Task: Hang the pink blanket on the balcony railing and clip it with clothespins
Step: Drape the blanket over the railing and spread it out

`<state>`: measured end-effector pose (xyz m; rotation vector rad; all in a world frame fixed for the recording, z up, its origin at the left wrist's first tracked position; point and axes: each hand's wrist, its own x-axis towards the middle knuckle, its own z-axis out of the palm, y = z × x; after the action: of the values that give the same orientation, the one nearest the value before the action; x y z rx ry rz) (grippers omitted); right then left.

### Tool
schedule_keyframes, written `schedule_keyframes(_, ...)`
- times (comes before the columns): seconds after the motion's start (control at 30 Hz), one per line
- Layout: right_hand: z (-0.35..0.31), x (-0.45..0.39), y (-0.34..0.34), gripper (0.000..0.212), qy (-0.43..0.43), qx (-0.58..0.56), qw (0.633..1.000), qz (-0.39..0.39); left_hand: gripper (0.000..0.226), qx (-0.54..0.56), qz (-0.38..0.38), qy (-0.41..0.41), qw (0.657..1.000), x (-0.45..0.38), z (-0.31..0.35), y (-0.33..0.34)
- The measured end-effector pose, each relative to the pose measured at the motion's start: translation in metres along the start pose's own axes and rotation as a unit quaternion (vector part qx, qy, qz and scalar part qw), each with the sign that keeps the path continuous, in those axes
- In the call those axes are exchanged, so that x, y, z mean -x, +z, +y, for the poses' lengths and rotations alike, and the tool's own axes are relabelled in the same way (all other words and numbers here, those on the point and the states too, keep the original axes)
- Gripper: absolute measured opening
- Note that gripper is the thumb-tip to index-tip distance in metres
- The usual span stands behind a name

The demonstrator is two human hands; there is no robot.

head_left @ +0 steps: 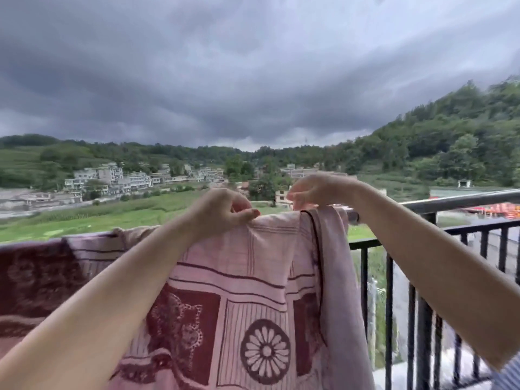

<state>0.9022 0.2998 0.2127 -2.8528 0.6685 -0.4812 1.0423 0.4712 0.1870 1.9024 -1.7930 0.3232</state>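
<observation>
The pink blanket (253,277), printed with dark red squares and a flower wheel, hangs over the balcony railing (461,199) and covers its left and middle stretch. My left hand (222,211) pinches the blanket's top fold at the rail. My right hand (315,191) reaches over the rail a little to the right, fingers curled down onto the blanket's bunched right edge. No clothespin is visible; whether either hand hides one I cannot tell.
The bare metal top rail runs on to the right, with black vertical bars (389,319) below it. Beyond the railing lie green fields, a village and wooded hills under dark cloud. A strip of balcony floor (439,378) shows at lower right.
</observation>
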Motion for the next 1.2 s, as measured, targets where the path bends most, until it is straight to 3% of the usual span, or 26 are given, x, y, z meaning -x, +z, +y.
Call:
schedule_keyframes(0.1,0.020,0.047,0.012,0.029,-0.063,-0.003,0.981,0.182,0.023,-0.068,0.040,0.071,0.994,-0.001,0.014,0.013)
schedule_keyframes(0.2,0.033,0.088,0.046,0.047,-0.012,0.054,0.942,0.330,0.016,-0.073,0.093,0.078,0.990,-0.001,0.023,0.018)
schedule_keyframes(0.27,0.034,0.101,0.069,0.051,0.097,0.012,0.953,0.287,0.011,-0.083,0.102,0.081,0.988,0.000,0.030,0.021)
schedule_keyframes(0.33,0.033,0.102,0.084,0.037,0.183,-0.131,0.961,0.162,0.012,-0.111,0.101,0.075,0.986,0.001,0.035,0.027)
schedule_keyframes(0.4,0.033,0.100,0.090,0.026,0.225,-0.284,0.928,0.083,0.015,-0.137,0.106,0.059,0.983,0.002,0.039,0.034)
schedule_keyframes(0.47,0.038,0.100,0.084,0.027,0.226,-0.352,0.904,0.084,0.015,-0.148,0.136,0.035,0.979,0.000,0.041,0.038)
schedule_keyframes(0.57,0.055,0.104,0.038,0.029,0.214,-0.413,0.861,0.204,0.015,-0.101,0.214,-0.011,0.972,-0.008,0.045,0.030)
schedule_keyframes(0.63,0.069,0.099,-0.006,0.022,0.191,-0.347,0.860,0.320,0.016,-0.083,0.245,-0.027,0.966,-0.021,0.050,0.021)
schedule_keyframes(0.67,0.074,0.093,-0.028,0.017,0.184,-0.250,0.872,0.378,0.017,-0.088,0.248,-0.026,0.964,-0.029,0.054,0.016)
schedule_keyframes(0.73,0.074,0.074,-0.065,0.030,0.147,-0.050,0.893,0.423,0.022,-0.112,0.231,-0.025,0.966,-0.050,0.061,0.013)
schedule_keyframes(0.87,0.089,0.013,-0.099,0.060,0.082,0.134,0.945,0.286,0.036,-0.170,0.119,-0.131,0.969,-0.100,0.060,0.022)
schedule_keyframes(0.97,0.125,-0.030,-0.091,0.059,0.107,0.160,0.974,0.117,0.044,-0.196,-0.048,-0.149,0.968,-0.122,0.058,0.039)
schedule_keyframes(1.03,0.147,-0.041,-0.067,0.053,0.122,0.105,0.987,-0.030,0.040,-0.164,-0.152,-0.172,0.959,-0.124,0.072,0.057)
schedule_keyframes(1.07,0.156,-0.040,-0.054,0.032,0.133,0.056,0.984,-0.100,0.038,-0.160,-0.173,-0.176,0.956,-0.126,0.081,0.064)
schedule_keyframes(1.1,0.164,-0.037,-0.045,0.039,0.149,0.009,0.978,-0.146,0.037,-0.140,-0.170,-0.165,0.961,-0.128,0.091,0.069)
schedule_keyframes(1.17,0.173,-0.020,-0.041,0.036,0.100,-0.016,0.983,-0.152,0.034,-0.083,-0.110,-0.108,0.985,-0.129,0.113,0.078)
schedule_keyframes(1.2,0.176,-0.007,-0.046,0.033,0.055,-0.016,0.992,-0.113,0.031,-0.052,-0.073,-0.081,0.993,-0.128,0.127,0.083)
